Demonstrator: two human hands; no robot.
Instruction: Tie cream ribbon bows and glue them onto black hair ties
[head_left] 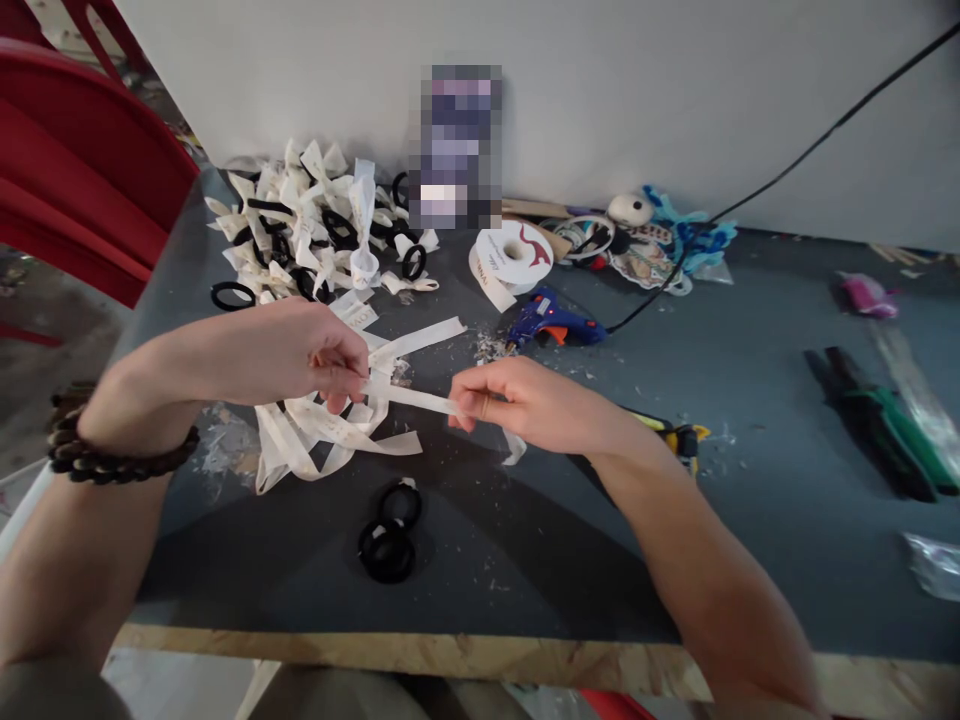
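Bare forearms (pixel 720 570) extend from the lower edge over a dark table (pixel 750 350). Left hand (pixel 330 350) and right hand (pixel 510 400) each pinch a white ribbon strip (pixel 411 396) between the fingertips, held taut above the tabletop. Loose ribbon lengths (pixel 337 435) lie tangled beneath the left hand; nearer the table's front edge, black hair ties (pixel 386 574) overlap. Beyond the hands: a ribbon spool (pixel 493 252), a blue glue gun (pixel 559 318) just beside it, and, farther left, heaped white bows (pixel 304 205) with black ties.
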